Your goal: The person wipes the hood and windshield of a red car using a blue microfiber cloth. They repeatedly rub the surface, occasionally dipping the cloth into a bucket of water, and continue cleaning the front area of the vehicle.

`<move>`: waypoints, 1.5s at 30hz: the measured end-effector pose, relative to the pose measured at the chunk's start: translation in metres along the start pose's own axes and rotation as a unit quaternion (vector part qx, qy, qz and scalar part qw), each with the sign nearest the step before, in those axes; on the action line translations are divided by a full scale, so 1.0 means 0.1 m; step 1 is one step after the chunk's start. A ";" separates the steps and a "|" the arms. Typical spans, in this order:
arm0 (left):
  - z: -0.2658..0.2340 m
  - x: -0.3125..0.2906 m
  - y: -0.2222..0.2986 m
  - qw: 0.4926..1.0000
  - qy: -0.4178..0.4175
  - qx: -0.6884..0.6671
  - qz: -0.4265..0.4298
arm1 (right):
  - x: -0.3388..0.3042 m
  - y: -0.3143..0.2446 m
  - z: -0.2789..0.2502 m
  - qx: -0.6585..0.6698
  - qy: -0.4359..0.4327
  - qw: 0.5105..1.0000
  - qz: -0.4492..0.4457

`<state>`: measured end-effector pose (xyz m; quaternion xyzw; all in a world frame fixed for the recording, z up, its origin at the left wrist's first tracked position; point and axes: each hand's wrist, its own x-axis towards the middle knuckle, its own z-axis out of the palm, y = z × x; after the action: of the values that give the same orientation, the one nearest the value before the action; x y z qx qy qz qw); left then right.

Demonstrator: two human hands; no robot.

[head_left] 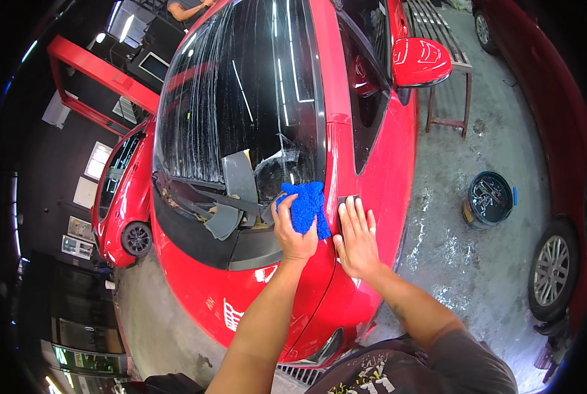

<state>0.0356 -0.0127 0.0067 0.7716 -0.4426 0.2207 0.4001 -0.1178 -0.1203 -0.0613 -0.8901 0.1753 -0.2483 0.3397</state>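
Observation:
The bonnet and windscreen of a red car (pixel 267 292) lie in front of me. My left hand (pixel 295 231) is closed around a fluffy blue microfibre cloth (pixel 310 200), bunched against the corner where bonnet, windscreen and fender meet. Just right of it, my right hand (pixel 357 243) lies flat on the red fender, fingers stretched out. Under its fingertips shows the edge of a small dark sheet (pixel 343 199), which looks like sandpaper; the rest is hidden by the fingers. Grey sandpaper-like pieces (pixel 239 177) rest at the windscreen base, some bent or torn.
A red side mirror (pixel 421 62) juts out at the right. On the wet floor stand a dark bucket (pixel 490 200) and a metal rack (pixel 438 29). Another red car (pixel 126 197) is at left, a dark red one (pixel 530 85) at right. A person's arm (pixel 187 12) shows beyond the windscreen.

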 end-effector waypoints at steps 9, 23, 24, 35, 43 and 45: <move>0.03 -0.02 -0.03 1.000 0.000 0.015 -0.011 | 0.66 0.04 -0.27 0.016 0.119 0.992 -0.033; 0.02 -0.01 -0.01 0.999 -0.008 0.027 -0.015 | 0.38 0.10 -0.31 0.002 0.037 0.998 -0.044; 0.03 -0.01 0.00 0.999 -0.012 0.028 -0.013 | 0.46 0.12 -0.32 0.006 0.065 0.997 -0.047; 0.02 -0.01 -0.01 0.999 -0.010 0.036 -0.013 | 0.65 0.22 -0.37 0.018 0.084 0.995 -0.058; 0.07 0.00 -0.03 1.000 -0.009 0.026 -0.013 | 0.77 0.29 -0.44 0.002 0.090 0.993 -0.073; 0.05 -0.01 -0.01 0.999 -0.014 0.030 -0.012 | 0.55 0.24 -0.40 0.005 0.057 0.997 -0.055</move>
<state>0.0358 -0.0165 0.0027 0.7918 -0.4315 0.2185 0.3731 -0.0988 -0.1844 -0.0337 -0.8809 0.1445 -0.3180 0.3194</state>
